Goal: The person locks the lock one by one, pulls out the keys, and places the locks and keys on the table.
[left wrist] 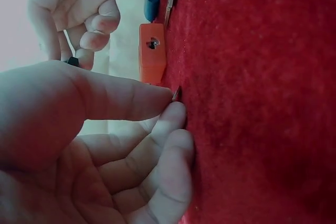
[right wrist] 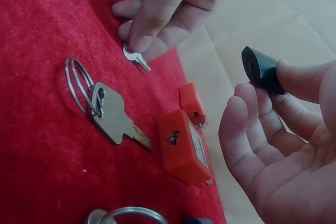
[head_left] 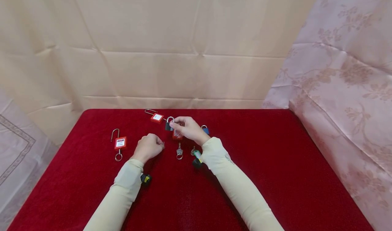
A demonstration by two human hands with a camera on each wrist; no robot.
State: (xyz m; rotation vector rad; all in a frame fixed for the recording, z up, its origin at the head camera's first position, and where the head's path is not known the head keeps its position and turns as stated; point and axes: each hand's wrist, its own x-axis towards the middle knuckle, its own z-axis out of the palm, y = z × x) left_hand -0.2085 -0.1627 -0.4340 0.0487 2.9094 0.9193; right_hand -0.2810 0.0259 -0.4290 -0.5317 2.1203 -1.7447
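My right hand (head_left: pixel 190 130) holds a small black padlock (head_left: pixel 168 126) above the table, its shackle pointing up. The keyhole end of this padlock (right wrist: pixel 253 67) faces the right wrist camera. Low over the cloth, my left hand (head_left: pixel 148 147) pinches a small silver key (right wrist: pixel 137 59) between thumb and finger. The key and the black padlock are apart. Below my right hand lies a red padlock (right wrist: pixel 181 148), partly hidden in the head view. A larger key on a ring (right wrist: pixel 113 116) lies in front of it.
Another red padlock (head_left: pixel 120 142) with a raised, open shackle and a ringed key lies at left. A third red padlock (head_left: pixel 157 117) lies near the back edge. Right of my hand are a blue padlock (head_left: pixel 205 130) and a ringed key (head_left: pixel 193 151). Red cloth (head_left: pixel 275 163) covers the table.
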